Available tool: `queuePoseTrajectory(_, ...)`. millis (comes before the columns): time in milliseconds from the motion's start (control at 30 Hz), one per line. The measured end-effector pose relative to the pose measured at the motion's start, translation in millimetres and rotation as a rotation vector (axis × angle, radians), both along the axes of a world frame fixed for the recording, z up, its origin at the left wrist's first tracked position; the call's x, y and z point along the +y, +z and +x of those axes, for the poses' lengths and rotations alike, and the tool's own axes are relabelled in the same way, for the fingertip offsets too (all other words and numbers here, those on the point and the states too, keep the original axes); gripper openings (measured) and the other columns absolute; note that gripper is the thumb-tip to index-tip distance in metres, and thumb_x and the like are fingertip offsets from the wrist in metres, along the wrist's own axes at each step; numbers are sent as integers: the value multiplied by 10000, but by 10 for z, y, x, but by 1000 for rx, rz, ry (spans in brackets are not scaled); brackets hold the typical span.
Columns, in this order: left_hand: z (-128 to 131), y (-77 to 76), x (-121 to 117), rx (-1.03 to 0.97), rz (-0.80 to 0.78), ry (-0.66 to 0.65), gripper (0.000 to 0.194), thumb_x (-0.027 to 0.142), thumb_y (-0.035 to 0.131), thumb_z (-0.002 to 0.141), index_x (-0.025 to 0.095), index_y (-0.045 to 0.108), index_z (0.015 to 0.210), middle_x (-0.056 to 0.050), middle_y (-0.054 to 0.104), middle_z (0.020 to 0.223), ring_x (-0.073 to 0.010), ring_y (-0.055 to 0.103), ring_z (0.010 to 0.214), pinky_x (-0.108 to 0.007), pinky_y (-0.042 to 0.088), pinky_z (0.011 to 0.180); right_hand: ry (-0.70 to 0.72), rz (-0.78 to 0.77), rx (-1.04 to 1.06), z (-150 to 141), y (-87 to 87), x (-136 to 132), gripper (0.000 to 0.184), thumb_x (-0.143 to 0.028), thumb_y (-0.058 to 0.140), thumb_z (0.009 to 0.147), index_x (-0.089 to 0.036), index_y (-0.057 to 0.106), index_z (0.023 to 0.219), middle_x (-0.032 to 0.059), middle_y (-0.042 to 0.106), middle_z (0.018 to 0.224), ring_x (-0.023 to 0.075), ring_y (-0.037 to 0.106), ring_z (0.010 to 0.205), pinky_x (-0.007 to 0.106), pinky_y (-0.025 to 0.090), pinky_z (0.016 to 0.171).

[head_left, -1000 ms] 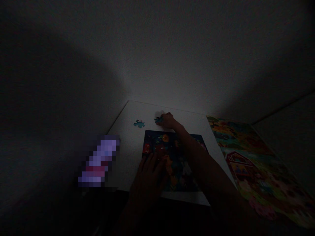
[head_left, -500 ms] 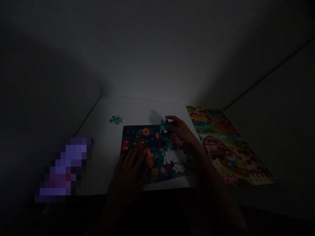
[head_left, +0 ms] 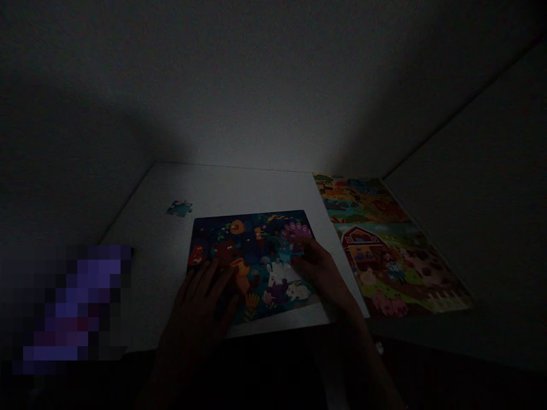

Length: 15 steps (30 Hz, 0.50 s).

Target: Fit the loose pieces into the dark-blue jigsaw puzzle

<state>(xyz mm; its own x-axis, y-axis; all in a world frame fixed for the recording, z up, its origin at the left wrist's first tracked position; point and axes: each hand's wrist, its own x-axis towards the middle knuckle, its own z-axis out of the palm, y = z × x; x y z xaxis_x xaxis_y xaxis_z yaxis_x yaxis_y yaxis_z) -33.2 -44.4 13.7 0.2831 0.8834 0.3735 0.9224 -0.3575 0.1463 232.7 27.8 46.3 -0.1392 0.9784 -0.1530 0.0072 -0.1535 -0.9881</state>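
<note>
A dark blue jigsaw puzzle [head_left: 265,225] with painted animals lies on the white table. My left hand [head_left: 205,293] rests flat on its lower left part, fingers spread. At the right side of the puzzle, my right hand [head_left: 320,267] pinches a teal puzzle piece [head_left: 287,250] just above the white rabbits, over or against a pale gap in the picture. Dim light hides whether the piece lies flush. A loose blue puzzle piece [head_left: 180,208] sits apart on the table, beyond the puzzle's upper left corner.
To the right lie two bright pictures, a savanna scene [head_left: 361,199] and a farm scene [head_left: 401,267] with a red barn. A blurred purple object [head_left: 81,307] stands at the table's left edge. Pale walls enclose the table [head_left: 239,185] at the back and sides.
My right hand has come down toward me with the teal piece, from above the puzzle's top edge to the gap. My left hand stays on the puzzle; the view has shifted slightly right.
</note>
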Motion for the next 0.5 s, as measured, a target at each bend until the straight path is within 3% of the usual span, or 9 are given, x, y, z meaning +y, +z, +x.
queuePoseTrajectory(267,2,3,8,-13,16,-3,447,396,453,959,175,561,1332,-166,512,1426,-335,455,1335,-553,396,1065,15,-14,-3,27,-3,-30,474,-293,709,766,-294,575,1220,26,661,1129,196,617,952,308,493,767)
queuePoseTrajectory(400,-1,0,7,-11,7,-5,439,399,458,956,179,564,1321,-167,508,1428,-340,436,1348,-557,399,1062,-48,18,17,5,-15,-4,297,-331,726,743,-253,595,998,1,646,931,171,596,823,276,472,682)
queuePoseTrajectory(500,7,-1,2,-29,1,11,433,408,454,958,192,565,1317,-162,503,1434,-332,431,1353,-554,399,1066,-81,60,-68,-11,-38,-4,269,-358,743,725,-229,537,840,-43,528,726,126,497,658,235,391,575)
